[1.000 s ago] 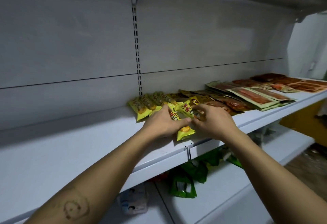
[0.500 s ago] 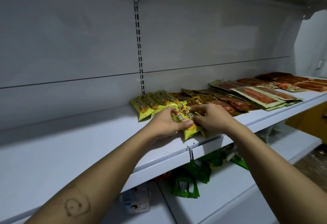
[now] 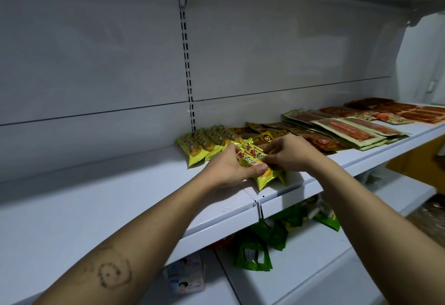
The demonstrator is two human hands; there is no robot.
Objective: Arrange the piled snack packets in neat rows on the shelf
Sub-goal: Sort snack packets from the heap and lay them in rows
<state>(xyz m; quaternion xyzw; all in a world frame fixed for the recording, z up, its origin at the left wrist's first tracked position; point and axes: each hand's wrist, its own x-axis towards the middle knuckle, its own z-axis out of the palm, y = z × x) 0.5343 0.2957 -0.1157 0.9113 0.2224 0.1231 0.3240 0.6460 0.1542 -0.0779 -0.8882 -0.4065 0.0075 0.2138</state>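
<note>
Two bare forearms reach up to a white metal shelf (image 3: pixel 120 196). The left hand (image 3: pixel 228 167) and the right hand (image 3: pixel 289 154) meet over one small bundle of yellow packets (image 3: pixel 252 154). The bundle lies near the shelf's front lip, just right of the seam (image 3: pixel 257 204) where two shelf boards join.

The left hand grips the bundle with its thumb curled across the top. The right hand pinches the bundle's right side with bent fingers. At least two packets are in the bundle, and the fingers hide any others. Their lower ends point at the front edge and stop just short of it.

Just behind the left hand, a leaning row of yellow packets (image 3: pixel 204 143) holds four, each overlapping the next. To the right come three other groups:
- A heap of brown and gold packets (image 3: pixel 267 136), too overlapped to count
- A stack of flat red-and-green packets (image 3: pixel 349 131)
- Dark red trays (image 3: pixel 409 112) at the far end

Left of the yellow row, the shelf runs on as bare white metal to the edge of view. One slotted upright (image 3: pixel 187 76) climbs the grey back wall. Another shelf hangs overhead.

Below, a lower shelf (image 3: pixel 313 268) carries a loose pile of green packets (image 3: pixel 255 254). A round doodle (image 3: pixel 113 274) marks the left forearm
</note>
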